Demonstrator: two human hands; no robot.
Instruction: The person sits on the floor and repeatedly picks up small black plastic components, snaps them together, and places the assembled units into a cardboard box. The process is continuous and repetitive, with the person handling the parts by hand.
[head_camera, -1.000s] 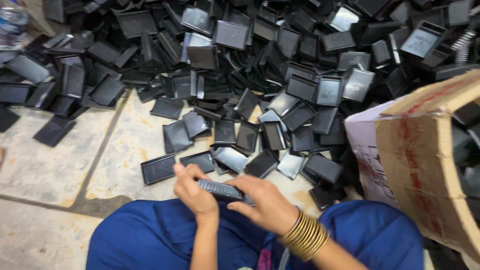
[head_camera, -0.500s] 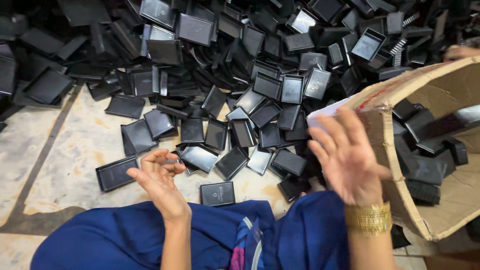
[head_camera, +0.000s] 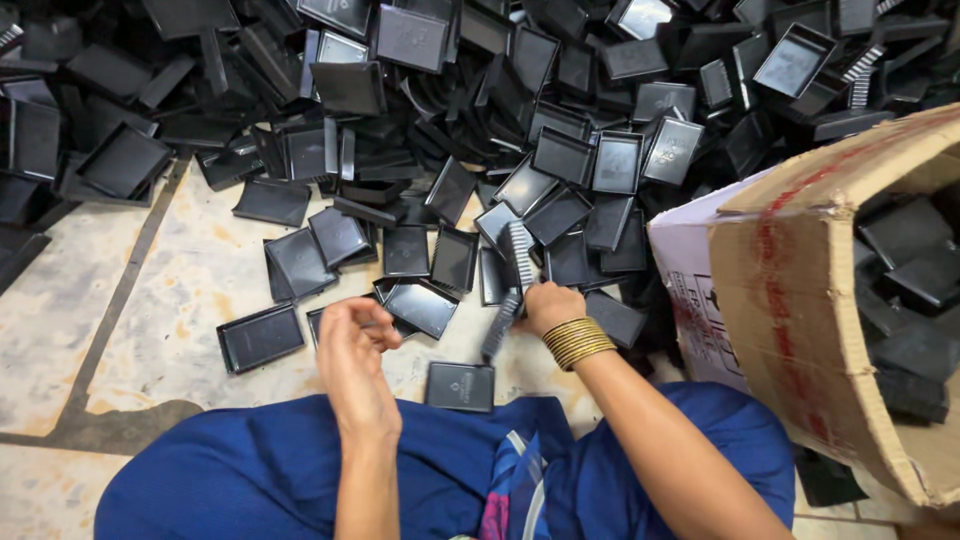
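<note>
Two hands low over stone floor (head_camera: 150, 300). Right hand (head_camera: 550, 305) pinches upright black plastic tray stack (head_camera: 510, 290) at heap (head_camera: 480, 120) edge; loose grip risks stack toppling, scattering. Left hand (head_camera: 352, 345) half-curled, empty. Cardboard box (head_camera: 800, 300) right.

Floor (head_camera: 150, 300): pale mottled stone slabs, dark joint lines on the left. Open cardboard box (head_camera: 800, 300) at right. Flat, even light, no walls visible.
</note>
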